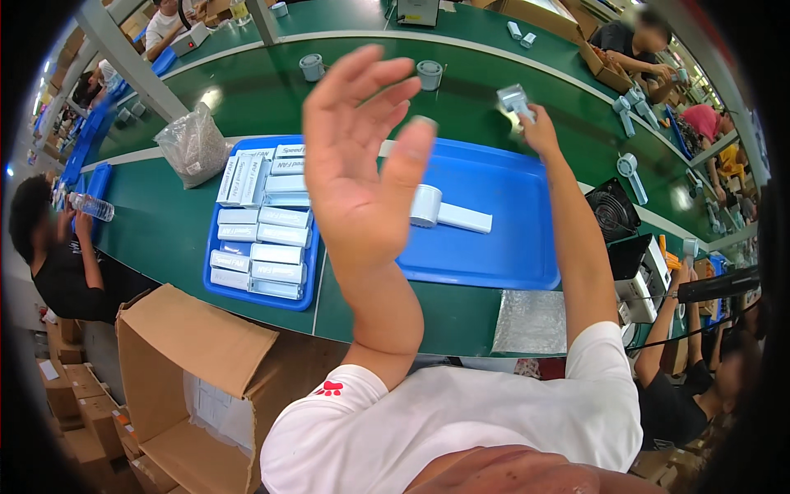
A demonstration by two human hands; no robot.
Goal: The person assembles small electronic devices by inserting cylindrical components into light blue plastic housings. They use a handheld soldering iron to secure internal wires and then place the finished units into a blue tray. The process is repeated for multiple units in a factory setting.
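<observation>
My left hand point(358, 165) is raised in front of the work table with its fingers stretched and nothing in it. It hides part of the trays behind it. Farther right, my right hand point(539, 132) reaches out over the far green belt, its fingers closed on a pale blue handheld fan point(514, 99). In the right blue tray point(510, 259) lies another handheld fan, with a round head and a straight white handle point(467, 217). To the left, a second blue tray point(211, 284) holds several rows of slim pale blue and white boxes point(284, 216).
A clear bag of small pieces point(191, 146) stands left of the trays. Bubble wrap point(531, 323) lies at the front edge. A black fan point(613, 207) stands to the right. An open carton point(197, 329) is at lower left. Co-workers sit around the benches.
</observation>
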